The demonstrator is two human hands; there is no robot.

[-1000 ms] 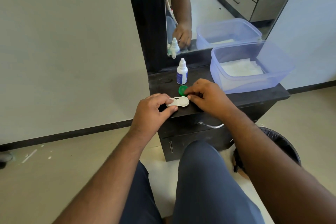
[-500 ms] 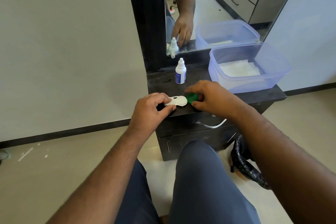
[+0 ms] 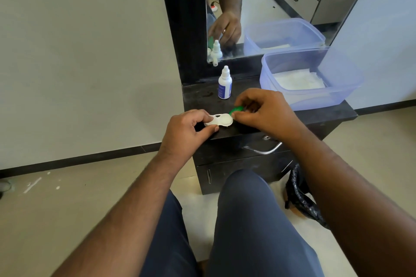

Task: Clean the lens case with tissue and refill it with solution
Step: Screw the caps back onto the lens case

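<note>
Head view is showing us early in the job: our left hand (image 3: 188, 131) is pinching the left end of the white lens case (image 3: 218, 120) on the black dresser top (image 3: 315, 117), while our right hand (image 3: 267, 112) is pinching a green cap (image 3: 236, 109) just beside the case's right well. We are judging that wiping and refilling are not yet begun; tissues (image 3: 299, 80) are lying in the plastic tub (image 3: 337, 94), and the solution bottle (image 3: 225, 83) is standing capped behind. The case is looking dry, its right well uncovered.

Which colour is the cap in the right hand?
Green cap, seen in the head view.
</note>
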